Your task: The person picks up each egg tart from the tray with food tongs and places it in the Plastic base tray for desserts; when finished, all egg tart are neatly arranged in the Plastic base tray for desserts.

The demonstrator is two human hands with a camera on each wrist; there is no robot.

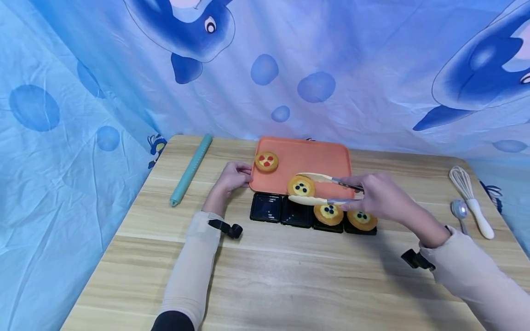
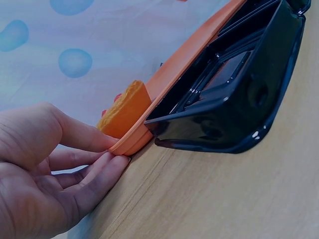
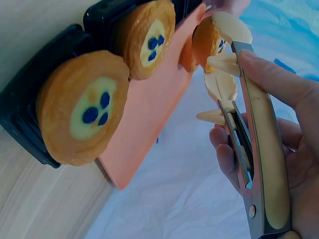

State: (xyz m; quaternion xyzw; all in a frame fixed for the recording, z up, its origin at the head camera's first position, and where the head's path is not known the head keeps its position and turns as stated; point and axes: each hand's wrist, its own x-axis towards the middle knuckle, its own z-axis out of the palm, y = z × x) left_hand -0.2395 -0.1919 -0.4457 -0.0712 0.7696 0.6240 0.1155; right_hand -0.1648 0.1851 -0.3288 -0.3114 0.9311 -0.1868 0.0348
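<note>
Round golden-brown pastry tart [image 1: 301, 186], pale-yellow centre, three dark-blue berries, sits between cream-tipped metal tongs [image 1: 307, 201] at near edge of flat orange rectangular tray [image 1: 314, 156]. Right hand [image 1: 378, 194] grasps tongs; left hand [image 1: 235, 177] pinches tray's left rim. Four glossy black square containers [image 1: 266, 208] line tray's near edge. Open tray surface beyond tart; pale wooden tabletop [image 1: 290, 276] stretches nearside of tray.
</note>
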